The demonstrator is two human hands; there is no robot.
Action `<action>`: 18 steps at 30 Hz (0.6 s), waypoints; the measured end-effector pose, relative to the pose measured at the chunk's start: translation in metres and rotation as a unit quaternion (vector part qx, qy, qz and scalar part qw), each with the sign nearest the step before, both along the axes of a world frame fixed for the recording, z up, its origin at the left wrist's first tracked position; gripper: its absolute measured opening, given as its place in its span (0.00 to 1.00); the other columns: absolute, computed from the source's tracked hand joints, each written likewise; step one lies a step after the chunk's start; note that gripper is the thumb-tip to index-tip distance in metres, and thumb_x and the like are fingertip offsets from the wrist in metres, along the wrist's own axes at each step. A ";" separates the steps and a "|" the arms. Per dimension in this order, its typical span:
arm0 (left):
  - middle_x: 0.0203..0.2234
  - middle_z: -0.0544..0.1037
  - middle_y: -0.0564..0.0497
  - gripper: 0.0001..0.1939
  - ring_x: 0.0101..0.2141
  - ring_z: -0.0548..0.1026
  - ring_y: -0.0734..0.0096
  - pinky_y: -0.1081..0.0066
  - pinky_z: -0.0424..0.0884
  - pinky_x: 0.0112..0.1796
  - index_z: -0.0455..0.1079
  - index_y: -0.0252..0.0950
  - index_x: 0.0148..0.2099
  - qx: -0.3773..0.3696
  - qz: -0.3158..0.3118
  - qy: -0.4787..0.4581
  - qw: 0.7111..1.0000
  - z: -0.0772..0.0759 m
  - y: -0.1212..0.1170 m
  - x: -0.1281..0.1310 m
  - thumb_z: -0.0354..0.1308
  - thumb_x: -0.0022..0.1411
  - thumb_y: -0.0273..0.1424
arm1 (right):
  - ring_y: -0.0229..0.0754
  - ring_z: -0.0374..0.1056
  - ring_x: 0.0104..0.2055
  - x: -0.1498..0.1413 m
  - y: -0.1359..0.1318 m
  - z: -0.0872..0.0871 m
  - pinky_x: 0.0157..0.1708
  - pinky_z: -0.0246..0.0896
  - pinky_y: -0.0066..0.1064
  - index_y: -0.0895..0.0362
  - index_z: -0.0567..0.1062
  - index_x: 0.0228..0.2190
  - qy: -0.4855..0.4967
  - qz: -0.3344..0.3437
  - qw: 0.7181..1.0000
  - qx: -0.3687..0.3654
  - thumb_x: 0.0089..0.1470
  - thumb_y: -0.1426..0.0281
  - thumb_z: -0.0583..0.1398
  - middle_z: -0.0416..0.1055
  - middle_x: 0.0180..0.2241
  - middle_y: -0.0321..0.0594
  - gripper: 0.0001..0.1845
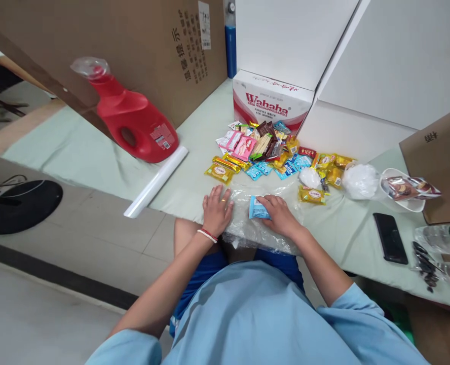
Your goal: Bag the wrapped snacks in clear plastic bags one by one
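My left hand (pixel 216 210) lies flat with its fingers stretched out on the left edge of a clear plastic bag (pixel 240 200), which is spread on the table. On the bag's middle, my right hand (pixel 280 213) has its fingers closed around the right end of a small blue snack packet (pixel 256 208). Just beyond the hands is a heap of wrapped snacks, with a pink packet (pixel 245 147), a yellow packet (pixel 219 173) and several blue packets nearer me. Another yellow packet (pixel 311 195) sits to the right of the bag.
A red jug (pixel 134 119) and a white roll (pixel 156 182) are at the left. Behind the snacks stands a Wahaha carton (pixel 270 104). To the right are a bundled white plastic bag (pixel 360 181), a white bowl (pixel 415 203) holding packets, a phone (pixel 390 238) and plastic bottles (pixel 440 238).
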State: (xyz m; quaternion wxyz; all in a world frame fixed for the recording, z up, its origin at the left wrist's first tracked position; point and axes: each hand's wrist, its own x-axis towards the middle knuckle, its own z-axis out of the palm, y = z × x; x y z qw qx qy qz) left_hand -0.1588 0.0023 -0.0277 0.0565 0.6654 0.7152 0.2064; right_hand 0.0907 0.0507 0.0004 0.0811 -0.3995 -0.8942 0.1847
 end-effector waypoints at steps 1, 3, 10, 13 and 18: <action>0.70 0.61 0.36 0.25 0.71 0.55 0.49 0.41 0.55 0.66 0.66 0.37 0.67 0.032 0.005 -0.006 0.999 0.003 -0.002 -0.002 0.46 0.73 0.38 | 0.56 0.58 0.64 0.002 0.001 0.000 0.65 0.51 0.53 0.52 0.60 0.67 0.005 0.004 1.000 -0.005 0.57 0.68 0.66 0.64 0.62 0.52 0.41; 0.67 0.65 0.35 0.23 0.71 0.55 0.49 0.43 0.53 0.67 0.68 0.36 0.64 0.096 -0.003 -0.012 0.995 0.009 -0.008 -0.006 0.50 0.71 0.36 | 0.57 0.55 0.67 0.007 0.002 0.003 0.66 0.50 0.55 0.51 0.58 0.69 0.018 0.011 1.000 -0.015 0.56 0.63 0.68 0.60 0.65 0.52 0.44; 0.58 0.76 0.41 0.19 0.65 0.67 0.53 0.44 0.57 0.67 0.71 0.42 0.59 0.104 -0.303 0.013 0.947 0.021 -0.046 -0.015 0.55 0.68 0.33 | 0.59 0.54 0.70 0.041 -0.024 0.031 0.65 0.55 0.56 0.50 0.57 0.69 0.119 -0.012 0.992 0.045 0.61 0.54 0.64 0.56 0.68 0.55 0.42; 0.57 0.77 0.40 0.15 0.65 0.67 0.54 0.45 0.58 0.66 0.73 0.40 0.55 0.098 -0.345 0.012 0.933 0.018 -0.058 -0.012 0.56 0.67 0.32 | 0.58 0.63 0.62 0.059 -0.058 0.028 0.60 0.62 0.53 0.52 0.66 0.63 0.153 -0.023 0.984 0.090 0.62 0.56 0.63 0.67 0.59 0.54 0.32; 0.59 0.75 0.40 0.20 0.66 0.65 0.53 0.44 0.52 0.68 0.72 0.41 0.59 0.054 -0.412 0.023 0.909 0.002 -0.064 -0.007 0.59 0.67 0.38 | 0.57 0.63 0.61 0.076 -0.109 -0.005 0.62 0.59 0.60 0.52 0.72 0.58 0.090 0.040 0.990 0.100 0.62 0.63 0.64 0.71 0.56 0.51 0.24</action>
